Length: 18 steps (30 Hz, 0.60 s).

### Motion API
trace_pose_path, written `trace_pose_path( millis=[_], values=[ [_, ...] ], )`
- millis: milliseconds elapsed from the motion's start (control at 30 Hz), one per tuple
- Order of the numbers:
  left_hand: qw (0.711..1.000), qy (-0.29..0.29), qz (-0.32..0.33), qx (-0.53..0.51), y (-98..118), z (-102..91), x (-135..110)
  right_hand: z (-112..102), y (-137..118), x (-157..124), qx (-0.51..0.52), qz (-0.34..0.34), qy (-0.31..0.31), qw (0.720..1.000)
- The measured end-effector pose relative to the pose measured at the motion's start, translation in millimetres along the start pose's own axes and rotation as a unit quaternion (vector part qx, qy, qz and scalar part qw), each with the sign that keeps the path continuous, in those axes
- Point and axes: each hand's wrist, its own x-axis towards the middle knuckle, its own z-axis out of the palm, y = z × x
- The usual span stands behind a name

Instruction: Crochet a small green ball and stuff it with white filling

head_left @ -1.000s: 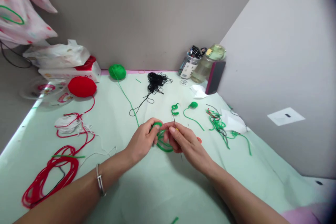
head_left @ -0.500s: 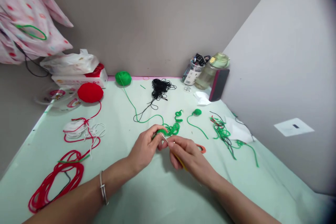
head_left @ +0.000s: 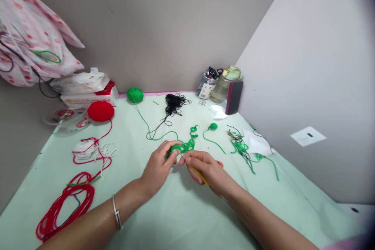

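Green crochet work (head_left: pixel 185 147) is pinched between the thumb and fingers of my left hand (head_left: pixel 160 164), with curly green pieces trailing onto the table beyond. My right hand (head_left: pixel 205 168) is closed round the yellow handle of a crochet hook (head_left: pixel 198 173). The hook's metal shaft points left and its tip meets the green work at my left fingertips; whether a loop sits on it is too small to tell. A green strand runs from the work back to a green yarn ball (head_left: pixel 135 95). An orange-handled item (head_left: pixel 220 163) shows partly behind my right hand.
Red yarn ball (head_left: pixel 101 111), white yarn (head_left: pixel 84 150) and a red yarn coil (head_left: pixel 63 203) lie left. Black yarn (head_left: pixel 175 104) sits at the back, a small green ball (head_left: pixel 213 126) right of centre. Tangled scraps (head_left: pixel 241 146), a bottle (head_left: pixel 221 90) and phone (head_left: pixel 234 97) stand right.
The view has shifted a little, so the table's contents sit slightly lower and further left. The hook has tilted slightly, with more of its yellow handle showing. Both hands keep their hold.
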Motion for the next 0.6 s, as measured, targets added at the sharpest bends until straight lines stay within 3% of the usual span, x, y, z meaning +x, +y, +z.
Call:
trace_pose_path(
  millis=[300,600],
  values=[
    [0.997,0.022,0.059,0.050,-7.6,0.2,0.7,-8.0,0.8,7.3,0.263,0.067,-0.058,0.961],
    [0.993,0.027,0.095,0.067,-7.4,0.4,-0.3,-13.3,2.7,9.6,0.300,0.087,-0.101,0.945]
  ],
)
